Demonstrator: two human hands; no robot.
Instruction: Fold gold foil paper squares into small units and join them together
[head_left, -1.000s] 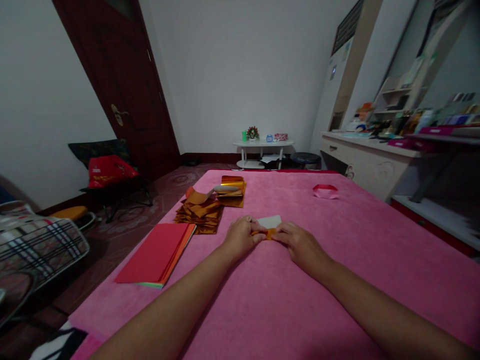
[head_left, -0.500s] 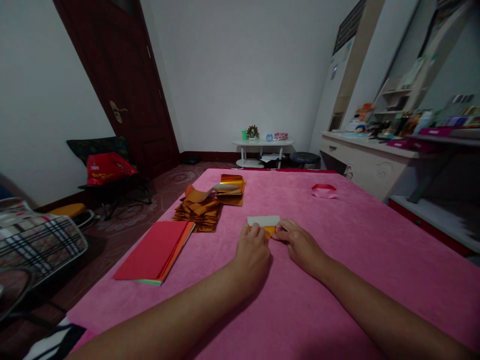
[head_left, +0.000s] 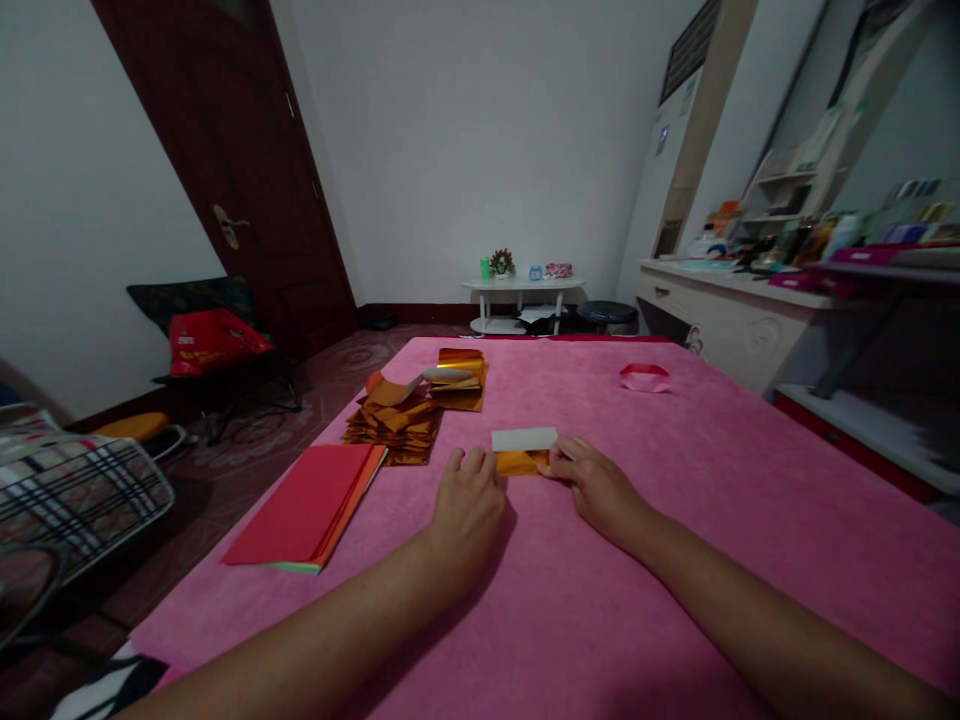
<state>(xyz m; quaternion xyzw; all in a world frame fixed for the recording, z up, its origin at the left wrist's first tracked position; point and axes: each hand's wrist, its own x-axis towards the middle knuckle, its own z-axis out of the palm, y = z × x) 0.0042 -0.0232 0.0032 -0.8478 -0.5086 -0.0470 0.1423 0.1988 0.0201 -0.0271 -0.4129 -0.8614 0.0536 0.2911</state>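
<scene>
A folded piece of gold foil paper (head_left: 523,463) lies on the pink cloth (head_left: 637,620) in front of me, with a pale grey-white strip (head_left: 524,439) along its far side. My right hand (head_left: 600,492) pinches the paper's right end between thumb and fingers. At its left end, my left hand (head_left: 471,505) rests on the cloth with the fingers apart and nothing visible in them. Farther left sit a stack of folded gold papers (head_left: 396,430) and a second gold pile (head_left: 466,395), with a greyish flat tool (head_left: 448,376) lying across them.
Red and coloured paper sheets (head_left: 307,505) lie at the table's left. A pink-red paper loop (head_left: 645,379) stands at the far right. Beyond the table are a small white table (head_left: 525,285), a dark stool (head_left: 606,312) and a chair with a red bag (head_left: 214,342).
My left hand has come off the gold paper and slid left and toward me, uncovering more of it. My right hand stays at the paper's right end.
</scene>
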